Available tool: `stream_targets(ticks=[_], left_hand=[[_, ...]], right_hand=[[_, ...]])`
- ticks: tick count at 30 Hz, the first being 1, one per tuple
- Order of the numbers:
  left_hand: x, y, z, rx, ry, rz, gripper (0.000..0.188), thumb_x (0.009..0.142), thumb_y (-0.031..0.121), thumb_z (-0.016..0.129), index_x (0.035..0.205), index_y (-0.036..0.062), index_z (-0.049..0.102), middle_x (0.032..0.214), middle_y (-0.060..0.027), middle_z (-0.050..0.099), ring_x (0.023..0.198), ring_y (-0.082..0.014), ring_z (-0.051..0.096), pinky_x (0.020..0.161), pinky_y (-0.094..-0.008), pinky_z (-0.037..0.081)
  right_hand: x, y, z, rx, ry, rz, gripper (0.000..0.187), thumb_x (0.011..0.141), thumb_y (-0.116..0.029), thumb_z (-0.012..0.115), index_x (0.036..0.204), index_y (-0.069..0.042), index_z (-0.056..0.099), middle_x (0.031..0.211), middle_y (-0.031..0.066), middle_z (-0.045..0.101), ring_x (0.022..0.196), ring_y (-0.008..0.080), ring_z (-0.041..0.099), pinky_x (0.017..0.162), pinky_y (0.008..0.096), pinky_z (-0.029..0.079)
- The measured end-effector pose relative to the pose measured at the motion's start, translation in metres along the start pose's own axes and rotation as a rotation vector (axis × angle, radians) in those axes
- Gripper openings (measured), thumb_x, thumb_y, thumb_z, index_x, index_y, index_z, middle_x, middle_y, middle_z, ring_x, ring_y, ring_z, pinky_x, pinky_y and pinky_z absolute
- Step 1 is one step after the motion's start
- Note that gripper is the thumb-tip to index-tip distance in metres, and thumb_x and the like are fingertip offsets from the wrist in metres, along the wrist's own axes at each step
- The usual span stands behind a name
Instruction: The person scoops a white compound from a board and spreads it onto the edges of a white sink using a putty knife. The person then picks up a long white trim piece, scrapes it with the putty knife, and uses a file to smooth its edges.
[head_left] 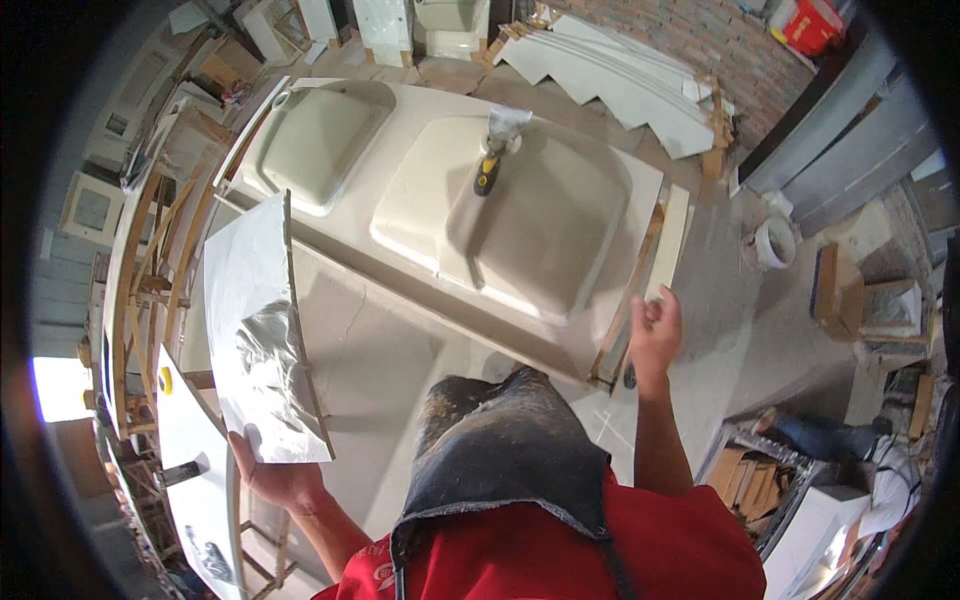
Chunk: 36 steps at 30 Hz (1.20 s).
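My left hand (275,478) grips the lower edge of a white board (250,235), thumb on its face. The board stands tilted up; a crumpled silvery film or smear (268,350) covers its lower part. My right hand (655,335) is raised with its fingers loosely curled and apart, and nothing shows in it. It is beside the right end of a large cream panel (405,102), close to a pale strip (672,240). On the panel are two upturned basin shapes (550,210) (320,130). A putty knife (490,165) with a yellow and black handle lies on the larger basin.
At the left, a white panel (195,460) leans on wooden frames (150,270). Zigzag-edged white sheets (620,80) lie at the back. A white bucket (774,243) and cardboard box (835,290) stand at the right. Another person (885,480) works at the lower right.
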<state>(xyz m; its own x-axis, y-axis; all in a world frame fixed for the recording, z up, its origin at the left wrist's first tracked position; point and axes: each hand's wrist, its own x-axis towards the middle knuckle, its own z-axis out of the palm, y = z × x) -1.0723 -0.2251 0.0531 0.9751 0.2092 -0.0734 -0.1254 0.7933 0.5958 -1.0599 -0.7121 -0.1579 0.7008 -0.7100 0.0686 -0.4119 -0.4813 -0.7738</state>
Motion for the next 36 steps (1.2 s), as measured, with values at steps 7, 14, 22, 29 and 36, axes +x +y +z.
stream_targets(ticks=[7,14,22,29,36], left_hand=[[0.002,0.01,-0.027,-0.034,0.256,0.1,0.062,0.105,0.035,0.052,0.155,0.0014,0.035,0.157,-0.0175,0.042,0.143,-0.0366,0.041,0.119,-0.054,0.03],[0.04,0.027,-0.066,-0.038,0.26,0.068,0.061,0.104,0.035,0.052,0.153,0.0013,0.038,0.152,-0.017,0.047,0.138,-0.0366,0.047,0.116,-0.055,0.035],[0.077,0.05,-0.127,-0.044,0.104,-0.173,0.046,0.102,0.036,0.057,0.129,-0.0007,0.062,0.139,-0.0172,0.059,0.13,-0.0369,0.054,0.111,-0.0534,0.041],[0.124,0.079,-0.156,-0.026,-0.123,-0.434,0.049,0.103,0.035,0.057,0.134,-0.0028,0.061,0.143,-0.0186,0.057,0.133,-0.0369,0.051,0.113,-0.0555,0.038],[0.17,0.084,-0.17,0.026,-0.082,-0.556,0.06,0.1,0.035,0.06,0.146,-0.0009,0.048,0.146,-0.0175,0.054,0.134,-0.0363,0.051,0.114,-0.0555,0.036]], right_hand=[[0.06,-0.202,0.097,0.046,-0.361,-0.35,0.067,0.091,-0.044,0.07,0.137,0.0,0.049,0.116,0.0188,0.065,0.102,0.033,0.065,0.089,0.0441,0.053],[0.088,-0.24,0.166,-0.289,-0.327,-0.227,0.078,0.088,-0.044,0.067,0.145,0.001,0.039,0.137,0.0267,0.056,0.124,0.0423,0.057,0.104,0.0484,0.047],[-0.021,-0.178,0.071,-0.107,-0.131,-0.17,0.055,0.091,-0.017,0.058,0.142,-0.004,0.045,0.104,0.0218,0.067,0.094,0.0393,0.066,0.086,0.0457,0.051],[-0.242,-0.182,-0.03,-0.195,-0.416,0.39,0.05,0.089,-0.014,0.059,0.139,-0.009,0.053,0.108,0.0222,0.069,0.103,0.0401,0.068,0.093,0.0435,0.052],[-0.302,-0.171,0.06,-0.248,-0.361,0.403,0.05,0.09,-0.019,0.058,0.137,-0.001,0.053,0.114,0.0275,0.068,0.107,0.0443,0.065,0.096,0.0492,0.05]])
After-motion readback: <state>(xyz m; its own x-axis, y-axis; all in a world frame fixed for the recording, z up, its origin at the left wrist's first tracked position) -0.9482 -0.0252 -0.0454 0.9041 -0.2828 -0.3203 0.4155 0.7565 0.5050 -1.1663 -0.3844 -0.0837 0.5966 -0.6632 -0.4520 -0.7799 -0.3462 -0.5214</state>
